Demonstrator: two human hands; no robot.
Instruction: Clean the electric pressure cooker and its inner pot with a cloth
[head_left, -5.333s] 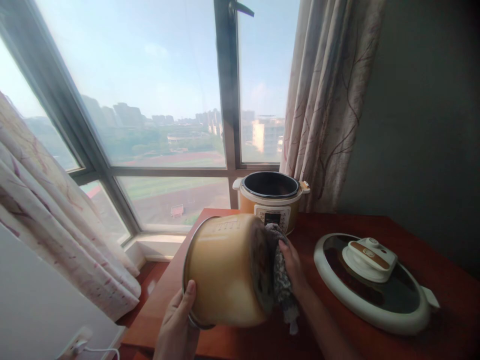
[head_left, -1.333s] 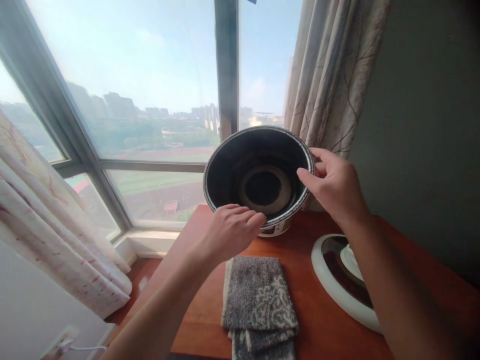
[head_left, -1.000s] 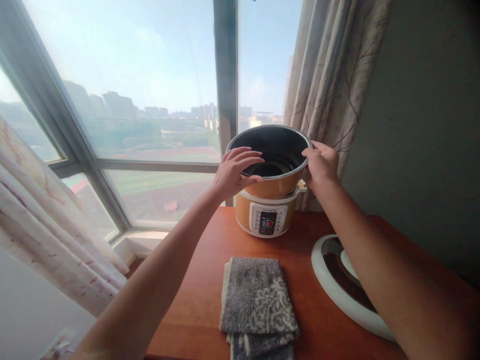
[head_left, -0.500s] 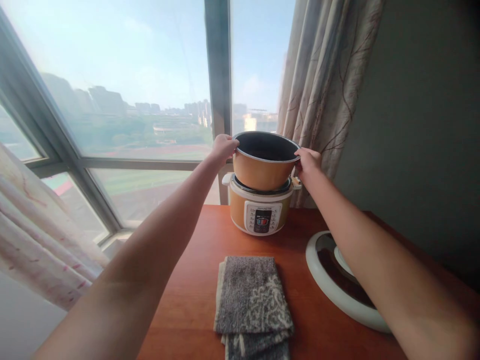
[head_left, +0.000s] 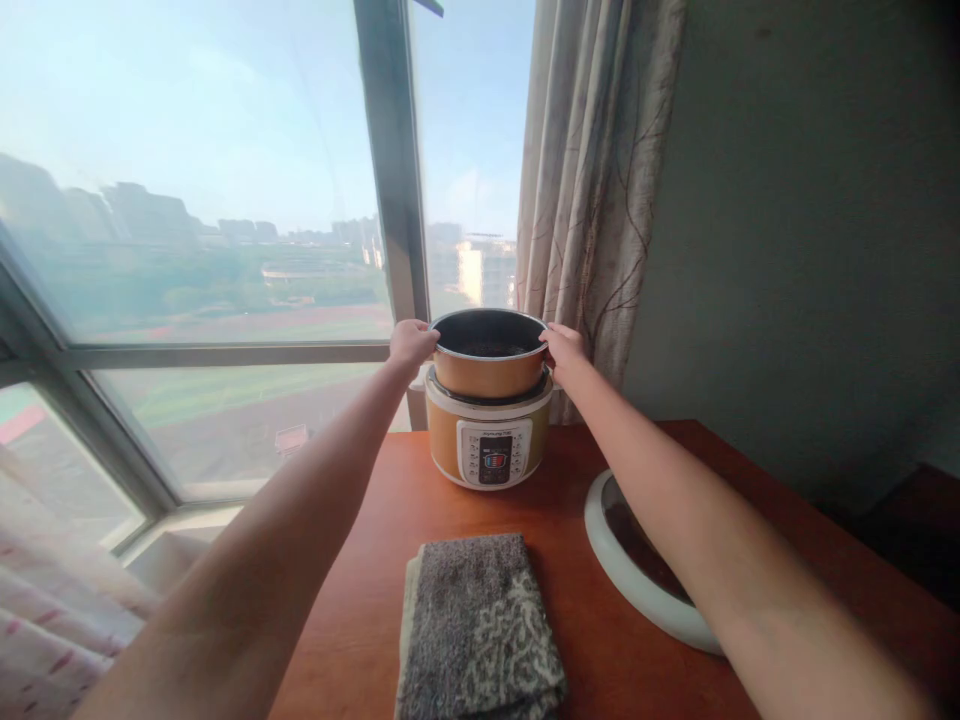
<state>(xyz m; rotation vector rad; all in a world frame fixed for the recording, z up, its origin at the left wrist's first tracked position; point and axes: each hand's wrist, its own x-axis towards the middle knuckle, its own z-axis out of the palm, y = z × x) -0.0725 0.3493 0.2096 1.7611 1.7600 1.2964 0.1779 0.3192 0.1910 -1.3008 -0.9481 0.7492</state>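
Both my hands pinch the rim of an inner pot (head_left: 489, 376), orange outside and dark inside. My left hand (head_left: 414, 343) grips its left edge and my right hand (head_left: 564, 348) its right edge, fingers closed on both sides. The pot's lower part sits down inside the opening of a white and gold electric cooker (head_left: 442, 440), while its upper wall stands above the cooker's rim. A control panel with a dark display faces me on the cooker's front.
A folded grey towel (head_left: 472, 620) lies on the reddish wooden table (head_left: 360, 610) in front of the cooker. To the right, partly behind my right forearm, rests a round lid with a pale rim (head_left: 637, 590). Behind stand a window and a curtain (head_left: 600, 180).
The inner pot has come down, with both hands on it, from above the cooker to partly inside it. The camera view has shifted to the right.
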